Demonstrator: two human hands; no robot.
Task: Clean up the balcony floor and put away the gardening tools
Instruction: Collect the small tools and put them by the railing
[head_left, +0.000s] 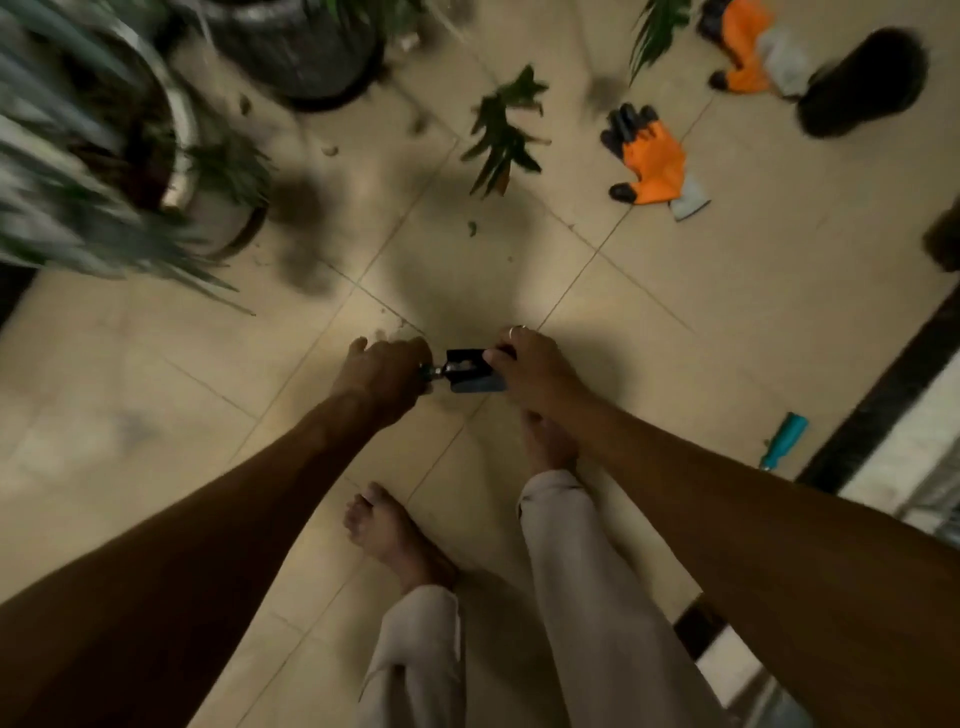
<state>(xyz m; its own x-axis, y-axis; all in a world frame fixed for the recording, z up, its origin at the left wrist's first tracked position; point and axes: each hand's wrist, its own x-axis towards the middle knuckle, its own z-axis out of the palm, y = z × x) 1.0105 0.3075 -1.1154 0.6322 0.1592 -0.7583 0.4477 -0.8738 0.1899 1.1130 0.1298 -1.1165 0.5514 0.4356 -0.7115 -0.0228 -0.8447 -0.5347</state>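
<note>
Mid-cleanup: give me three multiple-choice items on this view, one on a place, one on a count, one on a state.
1. Where is the teal tool?
A) on the floor, at right
B) in a pot
C) in a hand

2. How many orange gloves lie on the floor?
A) one
B) two
C) four

3. What are the left hand and right hand doing?
A) hanging idle
B) holding one dark tool
C) pulling on gloves

Answers:
1 A, it lies on the tiles.
2 B, one is beside the cut leaves, one at the top edge.
3 B, each hand grips one end.
</note>
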